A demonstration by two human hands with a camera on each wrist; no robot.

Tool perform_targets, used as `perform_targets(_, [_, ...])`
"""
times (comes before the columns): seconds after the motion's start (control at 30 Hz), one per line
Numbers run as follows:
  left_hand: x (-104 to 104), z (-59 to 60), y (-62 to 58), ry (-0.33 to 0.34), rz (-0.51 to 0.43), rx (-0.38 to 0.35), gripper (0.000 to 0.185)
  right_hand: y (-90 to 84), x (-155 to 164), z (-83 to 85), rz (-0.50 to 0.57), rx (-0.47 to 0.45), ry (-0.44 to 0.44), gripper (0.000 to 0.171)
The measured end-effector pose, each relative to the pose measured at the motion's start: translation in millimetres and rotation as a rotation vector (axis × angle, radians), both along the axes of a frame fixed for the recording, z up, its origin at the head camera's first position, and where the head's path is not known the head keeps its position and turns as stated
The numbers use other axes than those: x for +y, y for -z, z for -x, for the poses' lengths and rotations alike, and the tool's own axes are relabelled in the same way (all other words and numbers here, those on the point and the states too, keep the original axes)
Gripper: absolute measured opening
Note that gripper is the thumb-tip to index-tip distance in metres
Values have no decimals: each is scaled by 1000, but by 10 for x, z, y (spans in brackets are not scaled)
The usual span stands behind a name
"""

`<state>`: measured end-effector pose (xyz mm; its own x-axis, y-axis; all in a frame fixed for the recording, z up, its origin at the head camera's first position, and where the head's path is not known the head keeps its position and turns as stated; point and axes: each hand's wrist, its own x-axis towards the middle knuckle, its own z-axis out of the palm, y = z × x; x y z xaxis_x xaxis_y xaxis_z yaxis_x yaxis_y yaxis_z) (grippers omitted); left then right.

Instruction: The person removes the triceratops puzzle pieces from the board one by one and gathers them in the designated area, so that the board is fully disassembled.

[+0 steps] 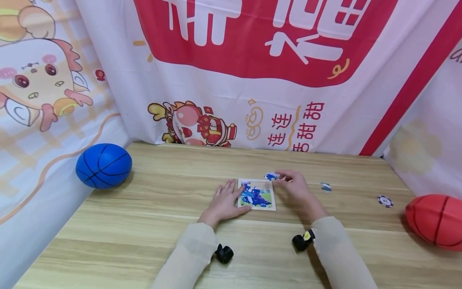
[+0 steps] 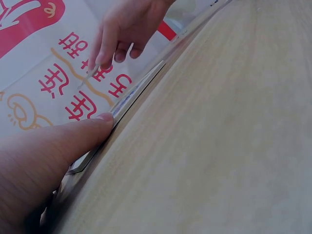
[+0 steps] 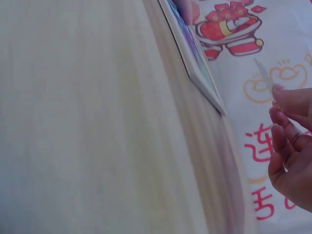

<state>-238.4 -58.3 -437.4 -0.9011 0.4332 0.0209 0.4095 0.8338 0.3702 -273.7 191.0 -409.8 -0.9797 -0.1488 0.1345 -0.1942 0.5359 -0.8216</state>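
Printed cloth (image 1: 202, 86) hangs beyond my hands, and a wood-grained table (image 1: 144, 233) lies under them. My left hand (image 1: 224, 202) grasps nothing; its fingers are spread over the left side of the tray (image 1: 274, 196), thumb at the near edge, pressing it to the wood. The tray lies flat between my hands, the puzzle (image 1: 257, 197) in it partly put together. My right hand (image 1: 294, 186) pinches a piece (image 1: 270, 176) between thumb and fingertips, lifted clear of the table, just past the tray's far right corner. The corner nearest that pinch looks pale, perhaps unfilled; it is too small for me to be sure.

To do this well, I'd say I should pinch the piece by its rim, so most of it sticks out ahead of my fingertips. I'd turn it in the air until its tabs match the gap, lower it level and press lightly rather than force it. Left-hand pressure should be just enough to stop the tray sliding, with the index finger off any gap.

To the right of my right hand lie a loose piece (image 1: 325, 187), then a chip (image 1: 385, 201) and a red ball (image 1: 436, 222). Well left of my left hand sits a blue ball (image 1: 104, 165).
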Motion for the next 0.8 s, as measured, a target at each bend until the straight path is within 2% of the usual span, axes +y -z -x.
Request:
perform_targets(0.23, [0,-7,4,-2,-3,11,80,-56,346,-55,-18,7,63,31])
perform_targets(0.4, [-1,-12,1,-2,-13,6,80,-11,594,-121,146,-127,123,35])
perform_targets(0.5, [-2,-12,6,2,-11,12,81,18,731,-131,196,-115,147,36])
perform_targets(0.6, [-1,-6,16,6,-8,20,81,41,859,-116,165,-41,162,37])
perform_targets(0.8, [-4,-5,20,10,-18,28,81,107,1070,-98,94,-10,148,35])
